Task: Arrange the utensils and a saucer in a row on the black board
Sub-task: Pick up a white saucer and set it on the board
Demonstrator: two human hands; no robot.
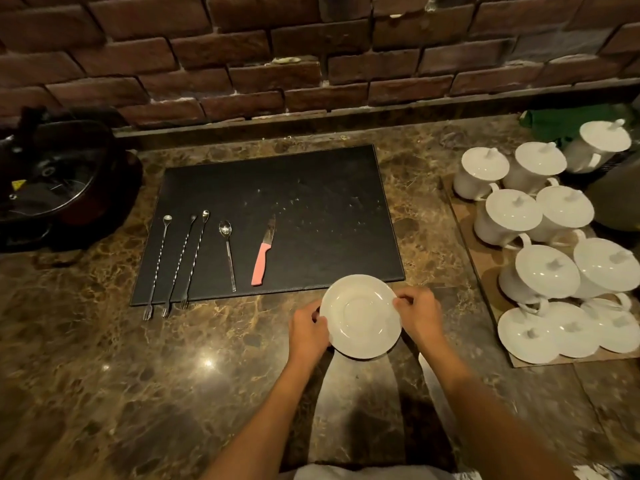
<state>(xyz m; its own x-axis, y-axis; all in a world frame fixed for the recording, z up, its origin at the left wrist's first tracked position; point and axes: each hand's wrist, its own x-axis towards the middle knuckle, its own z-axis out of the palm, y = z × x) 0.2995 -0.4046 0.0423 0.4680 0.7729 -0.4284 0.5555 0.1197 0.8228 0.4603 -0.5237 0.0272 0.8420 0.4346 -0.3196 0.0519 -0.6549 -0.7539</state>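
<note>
A white saucer (360, 317) is held level just past the near right corner of the black board (311, 188). My left hand (309, 330) grips its left rim and my right hand (419, 315) pinches its right rim. On the board's left half lie three long twisted bar spoons (157, 268), (180, 265), (195, 259) with fork ends overhanging the near edge, then a short teaspoon (228, 254) and a pink-handled knife (264, 254), side by side in a row.
The marble counter (138, 375) carries a tray (453, 209) of several white lidded cups (512, 216) at the right. A dark appliance (52, 181) stands at the far left. A brick wall (311, 57) backs the counter.
</note>
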